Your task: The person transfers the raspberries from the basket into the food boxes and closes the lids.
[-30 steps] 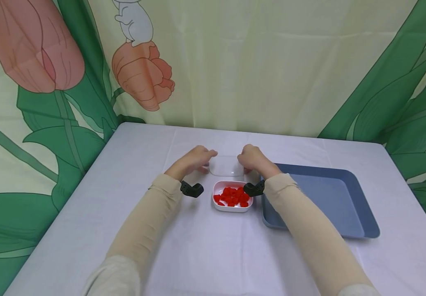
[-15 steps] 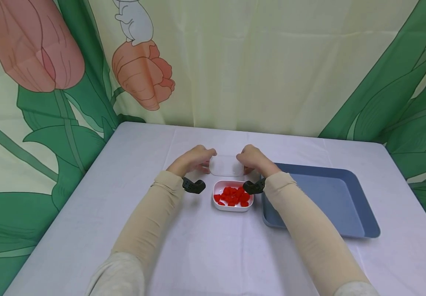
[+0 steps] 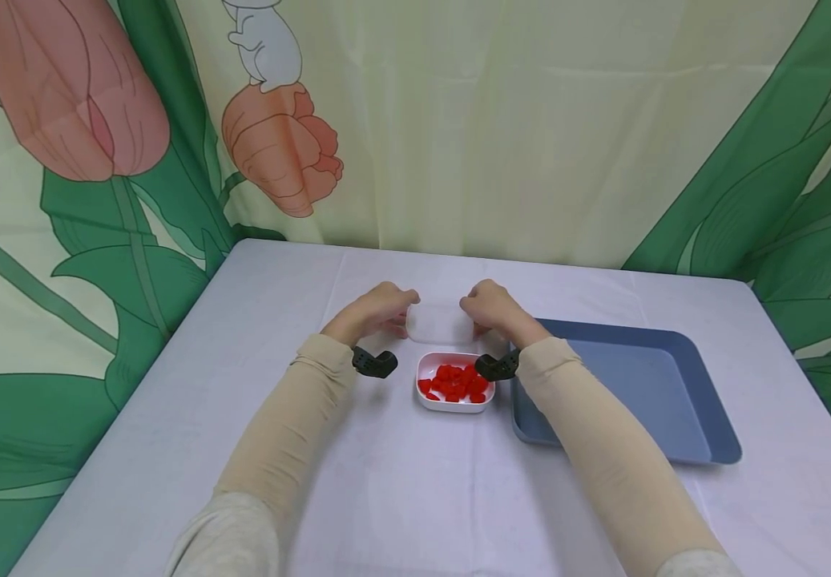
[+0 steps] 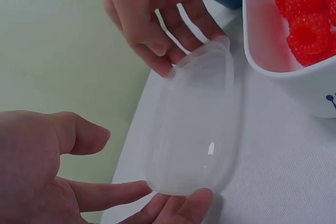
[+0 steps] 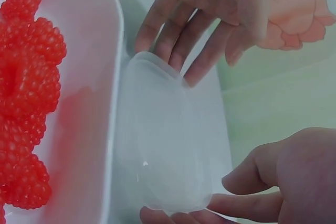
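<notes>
A translucent plastic lid [image 3: 440, 324] with rounded corners lies between my two hands, close over the cloth behind a white container [image 3: 456, 407]. Bright red raspberries [image 3: 454, 383] fill part of that container. My left hand [image 3: 375, 311] touches one short end of the lid with its fingertips, and its thumb [image 4: 89, 136] stands apart from it. At the opposite end, the extended fingers [image 5: 181, 38] of the left hand also show in the right wrist view. My right hand [image 3: 496, 311] has straight fingers [image 4: 197, 19] against its end of the lid, its thumb off the surface.
To the right of the container stands a blue-grey rectangular tray [image 3: 631, 385], partly under my right forearm. A white cloth [image 3: 401, 497] covers the table. Behind it hangs a curtain [image 3: 530, 144] printed with flowers and leaves.
Both hands and the lid have shifted very slightly left, with the fingers still at its two ends. The container and the tray stay put.
</notes>
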The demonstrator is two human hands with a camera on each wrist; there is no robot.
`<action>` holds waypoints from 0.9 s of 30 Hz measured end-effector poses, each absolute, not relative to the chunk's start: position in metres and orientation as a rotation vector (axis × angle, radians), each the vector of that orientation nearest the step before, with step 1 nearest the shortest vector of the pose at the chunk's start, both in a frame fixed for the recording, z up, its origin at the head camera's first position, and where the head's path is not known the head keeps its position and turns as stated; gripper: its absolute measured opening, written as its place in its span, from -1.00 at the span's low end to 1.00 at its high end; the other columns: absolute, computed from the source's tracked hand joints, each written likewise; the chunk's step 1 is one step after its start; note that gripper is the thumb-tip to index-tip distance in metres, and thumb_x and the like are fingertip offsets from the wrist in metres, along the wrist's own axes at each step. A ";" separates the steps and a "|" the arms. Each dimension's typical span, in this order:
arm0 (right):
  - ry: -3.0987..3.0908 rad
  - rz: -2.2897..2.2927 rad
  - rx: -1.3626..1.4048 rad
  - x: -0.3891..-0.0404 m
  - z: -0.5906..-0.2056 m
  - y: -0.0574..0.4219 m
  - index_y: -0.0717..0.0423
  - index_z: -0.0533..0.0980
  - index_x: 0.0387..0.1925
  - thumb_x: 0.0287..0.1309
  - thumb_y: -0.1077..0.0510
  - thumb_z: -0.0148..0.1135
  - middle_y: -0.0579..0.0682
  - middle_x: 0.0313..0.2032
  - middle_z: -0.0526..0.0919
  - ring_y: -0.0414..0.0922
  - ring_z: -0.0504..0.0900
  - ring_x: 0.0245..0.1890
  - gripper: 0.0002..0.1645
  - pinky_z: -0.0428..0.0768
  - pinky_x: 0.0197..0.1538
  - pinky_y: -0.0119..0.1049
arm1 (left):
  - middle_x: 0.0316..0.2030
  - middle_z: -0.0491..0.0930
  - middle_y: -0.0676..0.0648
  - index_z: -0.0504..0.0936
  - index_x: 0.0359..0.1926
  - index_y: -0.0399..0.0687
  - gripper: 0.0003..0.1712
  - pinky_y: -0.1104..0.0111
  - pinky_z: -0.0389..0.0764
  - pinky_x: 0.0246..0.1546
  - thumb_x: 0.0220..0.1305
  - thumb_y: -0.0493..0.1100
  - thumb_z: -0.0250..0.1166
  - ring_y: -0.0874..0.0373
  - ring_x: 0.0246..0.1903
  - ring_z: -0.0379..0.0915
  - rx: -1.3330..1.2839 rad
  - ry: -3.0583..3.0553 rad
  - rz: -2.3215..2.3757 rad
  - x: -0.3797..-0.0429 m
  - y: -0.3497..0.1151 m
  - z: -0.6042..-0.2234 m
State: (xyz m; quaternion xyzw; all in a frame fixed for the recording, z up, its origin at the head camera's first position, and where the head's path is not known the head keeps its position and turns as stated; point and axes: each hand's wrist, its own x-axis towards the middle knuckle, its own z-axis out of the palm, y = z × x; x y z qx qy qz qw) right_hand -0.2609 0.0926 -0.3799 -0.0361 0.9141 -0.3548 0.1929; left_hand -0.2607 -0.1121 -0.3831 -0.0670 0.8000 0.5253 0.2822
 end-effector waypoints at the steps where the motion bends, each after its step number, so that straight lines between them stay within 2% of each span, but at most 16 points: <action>1: 2.568 -1.010 -0.104 -0.261 -0.379 0.092 0.41 0.54 0.07 0.38 0.13 -0.09 0.20 -0.41 0.58 0.06 0.69 -0.44 -0.53 0.68 -0.11 -0.14 | 0.09 0.41 -0.24 0.34 0.26 -0.40 -0.44 0.19 0.64 0.09 0.45 -0.05 0.03 -0.03 -0.06 0.49 -0.178 2.141 1.418 -0.260 -0.113 -0.382; 5: 2.561 -1.075 -0.104 -0.261 -0.375 0.093 0.40 0.48 0.17 0.39 0.13 -0.10 0.25 -0.11 0.57 0.05 0.72 -0.35 -0.50 0.71 -0.04 -0.13 | 0.08 0.41 -0.27 0.36 0.25 -0.43 -0.46 0.17 0.62 0.13 0.45 -0.09 0.03 -0.05 -0.07 0.51 -0.161 2.123 1.468 -0.259 -0.117 -0.380; 8: 2.559 -1.096 -0.114 -0.261 -0.372 0.095 0.39 0.46 0.18 0.39 0.15 -0.09 0.31 -0.01 0.57 0.04 0.70 -0.33 -0.51 0.72 -0.06 -0.15 | 0.16 0.44 -0.33 0.31 0.31 -0.43 -0.45 0.17 0.60 0.16 0.47 -0.12 0.01 -0.10 0.03 0.51 -0.133 2.112 1.505 -0.259 -0.120 -0.377; 12: 2.558 -1.119 -0.130 -0.262 -0.368 0.099 0.38 0.43 0.21 0.38 0.17 -0.07 0.32 0.00 0.56 0.03 0.70 -0.33 -0.51 0.73 -0.11 -0.18 | 0.24 0.43 -0.38 0.26 0.37 -0.41 -0.44 0.13 0.59 0.17 0.49 -0.15 0.00 -0.19 0.17 0.49 -0.091 2.115 1.538 -0.258 -0.125 -0.374; 19: 2.576 -1.176 -0.160 -0.259 -0.363 0.104 0.36 0.39 0.23 0.35 0.23 -0.05 0.32 0.01 0.57 0.08 0.75 -0.34 -0.53 0.73 -0.06 -0.14 | 0.22 0.46 -0.38 0.31 0.36 -0.35 -0.49 0.20 0.65 0.07 0.49 -0.21 0.03 -0.24 0.16 0.52 -0.066 2.141 1.576 -0.257 -0.130 -0.372; 24: 2.564 -1.231 -0.149 -0.256 -0.359 0.111 0.32 0.39 0.23 0.35 0.25 -0.02 0.29 0.02 0.57 0.10 0.74 -0.30 -0.55 0.70 0.00 -0.05 | 0.15 0.52 -0.28 0.36 0.36 -0.24 -0.48 0.26 0.68 0.01 0.44 -0.23 0.15 -0.14 0.04 0.61 -0.044 2.174 1.564 -0.256 -0.131 -0.372; 27: 2.551 -1.261 -0.150 -0.255 -0.358 0.114 0.31 0.39 0.23 0.37 0.26 0.00 0.29 0.00 0.57 0.07 0.73 -0.31 -0.56 0.69 0.01 -0.03 | 0.09 0.56 -0.24 0.40 0.32 -0.19 -0.48 0.22 0.68 0.02 0.39 -0.23 0.23 -0.07 -0.06 0.65 -0.040 2.202 1.558 -0.254 -0.130 -0.372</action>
